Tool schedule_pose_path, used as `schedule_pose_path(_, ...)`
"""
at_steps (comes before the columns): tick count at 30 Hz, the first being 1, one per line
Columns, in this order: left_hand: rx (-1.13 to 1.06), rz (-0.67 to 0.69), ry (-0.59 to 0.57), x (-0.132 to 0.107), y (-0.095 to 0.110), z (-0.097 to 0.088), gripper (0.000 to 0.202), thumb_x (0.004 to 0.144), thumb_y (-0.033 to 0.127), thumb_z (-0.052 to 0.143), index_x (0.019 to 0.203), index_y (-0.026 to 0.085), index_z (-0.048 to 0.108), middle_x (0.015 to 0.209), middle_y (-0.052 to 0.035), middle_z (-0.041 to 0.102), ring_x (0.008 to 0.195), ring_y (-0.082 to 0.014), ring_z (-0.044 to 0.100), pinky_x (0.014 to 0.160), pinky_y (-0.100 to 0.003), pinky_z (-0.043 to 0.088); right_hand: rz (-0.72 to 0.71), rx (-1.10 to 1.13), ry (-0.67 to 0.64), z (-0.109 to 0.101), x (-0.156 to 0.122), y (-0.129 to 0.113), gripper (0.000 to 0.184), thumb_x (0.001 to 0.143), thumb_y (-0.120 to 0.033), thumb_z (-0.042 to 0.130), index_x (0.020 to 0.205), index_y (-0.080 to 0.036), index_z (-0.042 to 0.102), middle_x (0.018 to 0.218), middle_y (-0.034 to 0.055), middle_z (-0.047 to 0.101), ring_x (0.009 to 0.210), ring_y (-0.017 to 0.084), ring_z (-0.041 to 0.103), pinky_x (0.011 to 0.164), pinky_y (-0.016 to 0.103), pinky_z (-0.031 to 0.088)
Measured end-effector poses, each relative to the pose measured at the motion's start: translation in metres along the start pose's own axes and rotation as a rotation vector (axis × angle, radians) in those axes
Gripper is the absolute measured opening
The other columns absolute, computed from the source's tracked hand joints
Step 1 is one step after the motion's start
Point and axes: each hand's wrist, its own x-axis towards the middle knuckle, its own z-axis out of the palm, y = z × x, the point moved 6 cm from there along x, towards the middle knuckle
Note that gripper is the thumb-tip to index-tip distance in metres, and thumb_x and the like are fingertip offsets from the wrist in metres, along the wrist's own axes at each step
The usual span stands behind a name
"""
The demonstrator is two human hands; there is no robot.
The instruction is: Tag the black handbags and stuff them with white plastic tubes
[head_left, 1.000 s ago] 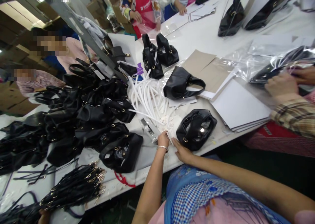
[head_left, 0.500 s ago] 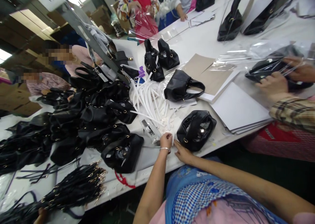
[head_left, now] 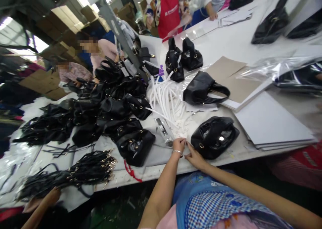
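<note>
My left hand (head_left: 179,144), with a bracelet at its wrist, is closed in a pinch near the table's front edge. Whatever its fingertips hold is too small to make out. Close on its right is my right hand (head_left: 195,158), fingers stretched toward the left fingertips and the thumb side apart. Small white scraps (head_left: 180,130) lie just beyond both hands. A metal dispenser-like tool (head_left: 163,130) rests to the left of them. Beside my right hand sits a black handbag (head_left: 213,138) with clear wrapping inside. White strips (head_left: 167,98) spread out behind the scraps.
Black handbags (head_left: 136,145) crowd the left side, with a bundle of black straps (head_left: 88,167) in front. At right lie white boards (head_left: 271,118) and another handbag (head_left: 201,90). A grey post (head_left: 123,38) rises at the back. Co-workers stand around; one wears a red apron (head_left: 169,12).
The view has swung left, so things appear further right. My right fingers have come up nearer my left fingertips. The plaid-sleeved co-worker's hands at the right have mostly left the view.
</note>
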Motion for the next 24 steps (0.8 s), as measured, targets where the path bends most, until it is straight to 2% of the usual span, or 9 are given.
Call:
schedule_pose_path(2,-0.040,-0.048,0.004,-0.005,0.002,0.000,0.021,0.080,0.017,0.054,0.091,0.012,0.072,0.089,-0.0093,0.072,0.085,-0.0193,0.065,0.082,-0.034,0.051,0.034,0.019,-0.016,-0.002,-0.003,0.000,0.083,0.077,-0.034,0.051,0.146,-0.008,0.014,0.096,0.0104,0.070,0.086,0.023,0.066,0.088,0.038,0.047)
schedule_pose_path(6,-0.137,-0.140,0.037,-0.008,0.003,0.002,0.019,0.077,0.019,0.061,0.091,0.013,0.072,0.083,-0.0056,0.072,0.066,-0.0129,0.063,0.063,-0.024,0.053,0.086,-0.012,0.012,-0.008,-0.002,0.006,0.092,0.074,-0.055,0.052,0.147,-0.011,0.015,0.090,0.0095,0.071,0.093,0.029,0.066,0.087,0.041,0.046)
schedule_pose_path(10,-0.264,-0.191,0.053,-0.001,-0.004,0.008,0.024,0.078,0.021,0.060,0.098,0.013,0.071,0.081,-0.0059,0.071,0.054,-0.0086,0.057,0.050,-0.018,0.048,0.051,-0.037,0.029,-0.015,0.001,-0.002,0.099,0.070,-0.063,0.052,0.146,-0.011,0.017,0.086,0.0096,0.072,0.093,0.032,0.066,0.084,0.042,0.048)
schedule_pose_path(14,-0.244,-0.137,0.036,0.004,-0.004,0.007,0.026,0.078,0.025,0.059,0.100,0.015,0.070,0.082,-0.0054,0.071,0.053,-0.0083,0.056,0.049,-0.017,0.046,0.008,-0.091,0.061,-0.021,-0.002,-0.013,0.100,0.066,-0.063,0.054,0.144,-0.008,0.024,0.078,0.0096,0.072,0.089,0.033,0.067,0.079,0.041,0.050)
schedule_pose_path(17,-0.094,-0.043,0.014,0.005,0.008,-0.005,0.025,0.078,0.029,0.058,0.096,0.016,0.070,0.079,-0.0039,0.071,0.063,-0.0112,0.060,0.060,-0.021,0.050,-0.009,-0.095,0.075,-0.024,0.000,-0.019,0.098,0.068,-0.061,0.054,0.144,-0.007,0.024,0.080,0.0099,0.072,0.088,0.032,0.067,0.080,0.041,0.050)
schedule_pose_path(20,0.058,0.057,0.072,0.000,0.025,-0.023,0.019,0.077,0.026,0.058,0.089,0.016,0.070,0.080,-0.0030,0.070,0.074,-0.0130,0.062,0.071,-0.022,0.050,-0.026,-0.024,0.047,-0.024,-0.001,-0.028,0.093,0.071,-0.055,0.055,0.145,-0.009,0.022,0.085,0.0087,0.072,0.085,0.028,0.068,0.083,0.041,0.049)
schedule_pose_path(22,0.059,0.072,0.118,-0.005,0.032,-0.032,0.017,0.079,0.023,0.056,0.087,0.015,0.068,0.077,-0.0027,0.069,0.067,-0.0116,0.061,0.067,-0.021,0.050,-0.021,0.063,0.039,-0.026,-0.002,-0.037,0.087,0.073,-0.050,0.057,0.145,-0.013,0.023,0.085,0.0064,0.072,0.081,0.026,0.068,0.083,0.039,0.050)
schedule_pose_path(24,0.028,0.112,0.105,-0.007,0.037,-0.034,0.018,0.082,0.020,0.050,0.090,0.015,0.066,0.075,-0.0020,0.068,0.059,-0.0099,0.059,0.061,-0.020,0.049,-0.008,0.192,0.033,-0.027,-0.002,-0.047,0.082,0.075,-0.046,0.058,0.144,-0.017,0.026,0.086,0.0050,0.072,0.076,0.023,0.069,0.080,0.038,0.052)
